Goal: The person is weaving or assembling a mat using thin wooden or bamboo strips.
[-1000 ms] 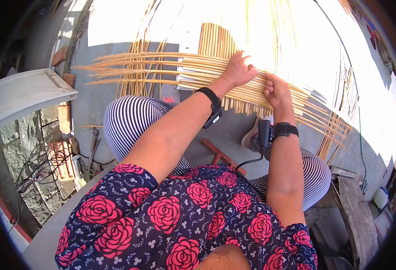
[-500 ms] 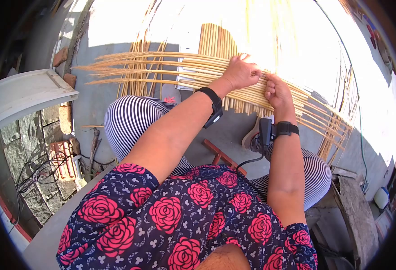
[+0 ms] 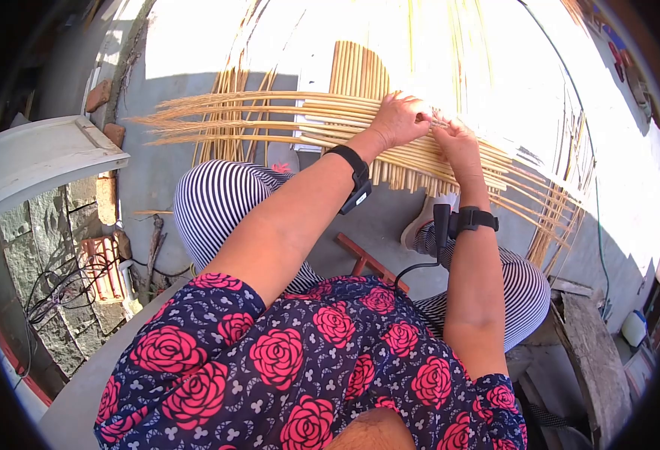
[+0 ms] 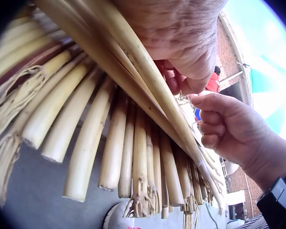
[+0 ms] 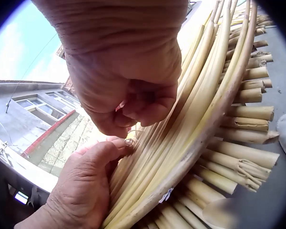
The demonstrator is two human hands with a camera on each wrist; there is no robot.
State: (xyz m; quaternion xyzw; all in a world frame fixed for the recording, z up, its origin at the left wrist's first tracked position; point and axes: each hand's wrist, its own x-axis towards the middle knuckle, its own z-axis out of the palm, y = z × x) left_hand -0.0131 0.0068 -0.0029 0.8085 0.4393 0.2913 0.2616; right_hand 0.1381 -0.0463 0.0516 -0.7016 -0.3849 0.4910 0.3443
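Observation:
A mat of pale reed stalks point(image 3: 412, 159) lies across in front of my knees, long stalks laid crosswise over a row of short ones. My left hand point(image 3: 401, 121) is on the long stalks; its thumb and finger pinch a thin strand point(image 5: 129, 141) beside them. Close against it, my right hand point(image 3: 459, 146) has its fingers curled and pinches the strand too. In the left wrist view the right hand point(image 4: 233, 126) meets the left thumb at a thin twisted bit. The right wrist view shows both sets of fingertips close together over the stalks.
Feathery stalk ends point(image 3: 172, 112) stick out at left. More loose reeds point(image 3: 228, 112) lie under them and at the right. A red-brown bar point(image 3: 373, 262) is between my striped knees. A pale panel point(image 3: 52, 161) stands at left, a rough wooden plank point(image 3: 596, 360) at right.
My right hand has moved up and left to the left hand, turning so its back shows more. The left hand has barely shifted.

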